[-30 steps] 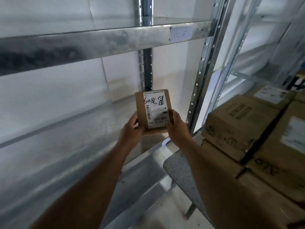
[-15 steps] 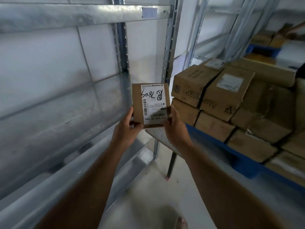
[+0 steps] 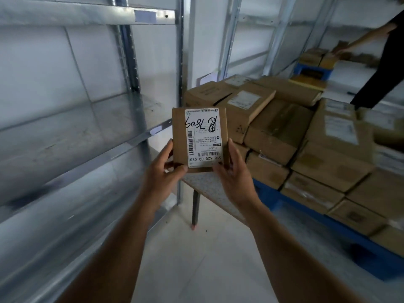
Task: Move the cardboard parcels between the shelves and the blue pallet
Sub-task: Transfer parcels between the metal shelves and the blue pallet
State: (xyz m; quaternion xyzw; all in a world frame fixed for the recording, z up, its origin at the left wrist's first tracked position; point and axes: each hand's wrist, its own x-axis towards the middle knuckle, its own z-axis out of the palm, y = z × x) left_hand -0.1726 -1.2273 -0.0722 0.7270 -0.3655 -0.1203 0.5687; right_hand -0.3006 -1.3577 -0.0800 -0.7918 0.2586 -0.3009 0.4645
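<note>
- Small flat brown cardboard parcel with white shipping label (image 3: 200,137) held upright in mid-air, between the galvanised steel shelving (image 3: 65,132) on the left and the blue plastic pallet (image 3: 328,217) on the right.
- Left hand (image 3: 161,173) pinching the lower left corner, thumb across the front; right hand (image 3: 235,178) clamped on the lower right edge, thumb by the barcode.
- Grip low on the parcel, top half unsupported: likely to tip forward or slide out if either hand lets go early.
- Pile of brown cardboard boxes (image 3: 284,127) on the pallet looking uneven, several tilted; setting the parcel on a sloping top probably sending it down into a gap or off the edge.
- Speckled grey tabletop on a thin dark leg (image 3: 209,189) just under the hands, near the pallet; a careless swing risking a knock against its corner.
- Second person in dark clothing (image 3: 387,62) reaching over boxes at the far end; possible bump if both work the same side.
- Label upside down to the wearer; a misread and a wrong spot quite possible.
</note>
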